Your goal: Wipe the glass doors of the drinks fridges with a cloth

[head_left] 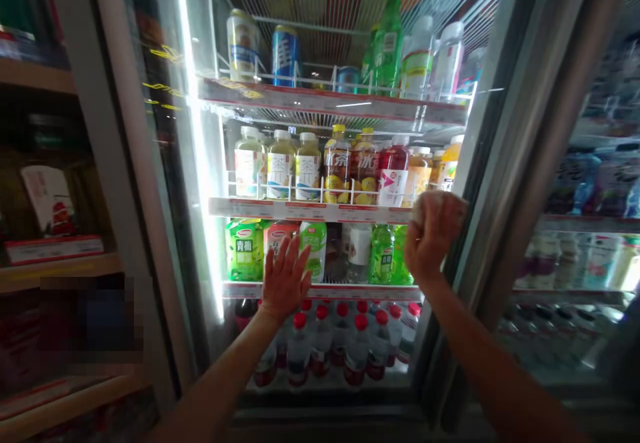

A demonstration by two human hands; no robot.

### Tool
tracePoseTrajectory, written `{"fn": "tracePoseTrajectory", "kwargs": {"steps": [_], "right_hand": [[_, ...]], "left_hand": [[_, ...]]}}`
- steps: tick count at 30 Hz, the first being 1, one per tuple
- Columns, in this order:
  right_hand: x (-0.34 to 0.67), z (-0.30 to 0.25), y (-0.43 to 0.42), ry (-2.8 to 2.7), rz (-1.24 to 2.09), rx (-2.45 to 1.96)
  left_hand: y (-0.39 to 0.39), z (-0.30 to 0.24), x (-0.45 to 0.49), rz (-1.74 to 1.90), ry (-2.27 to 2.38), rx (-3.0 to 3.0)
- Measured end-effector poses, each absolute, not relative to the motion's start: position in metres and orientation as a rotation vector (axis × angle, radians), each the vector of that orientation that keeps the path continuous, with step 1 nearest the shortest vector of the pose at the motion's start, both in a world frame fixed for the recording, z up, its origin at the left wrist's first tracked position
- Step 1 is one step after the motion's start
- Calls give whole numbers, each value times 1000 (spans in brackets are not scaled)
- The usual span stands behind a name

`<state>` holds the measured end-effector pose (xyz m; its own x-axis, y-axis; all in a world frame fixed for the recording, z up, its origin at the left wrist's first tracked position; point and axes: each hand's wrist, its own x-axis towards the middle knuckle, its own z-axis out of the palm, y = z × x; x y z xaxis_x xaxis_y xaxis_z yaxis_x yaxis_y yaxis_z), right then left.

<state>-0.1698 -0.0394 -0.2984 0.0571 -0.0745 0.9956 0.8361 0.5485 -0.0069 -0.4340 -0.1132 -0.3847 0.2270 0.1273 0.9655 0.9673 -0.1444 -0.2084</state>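
Observation:
I face an open drinks cooler with lit shelves. My left hand (286, 276) is stretched forward with its fingers flat and apart, just in front of green and pink bottles (245, 249) on the third shelf, holding nothing. My right hand (433, 233) is curled in a loose fist against the edge of the glass door (500, 183) at the right, level with the shelf rail (310, 211). Whether its fingers grip the door edge I cannot make out. Tea and juice bottles (337, 166) stand on the shelf above. Red-capped water bottles (345, 343) fill the bottom shelf.
The top shelf (325, 99) carries cans and tall green and white bottles. A second cooler door (590, 229) closes off more drinks on the right. Wooden shelves (55, 263) with boxed goods stand at the left, beside the cooler's grey frame.

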Motion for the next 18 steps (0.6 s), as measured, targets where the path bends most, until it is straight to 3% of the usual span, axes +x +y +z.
{"fn": "tracePoseTrajectory", "kwargs": {"steps": [5,10,14,18], "right_hand": [[-221,-315,-61,-1668,-958,-528],[-165,-301,-38,-1361,-936,-677],[-156,-283,-30,-1178,-857,-718],[-199,-289,-45,-1455,-921,-591]], "left_hand": [[-114,-384,-435,-1063,-1067,-1526],[-124,-378,-439,-1058,-1042,-1584],[-129,-340,-439,-1136,-987,-1530],[-118,-287,-438,-1199,-1026,-1391]]}}
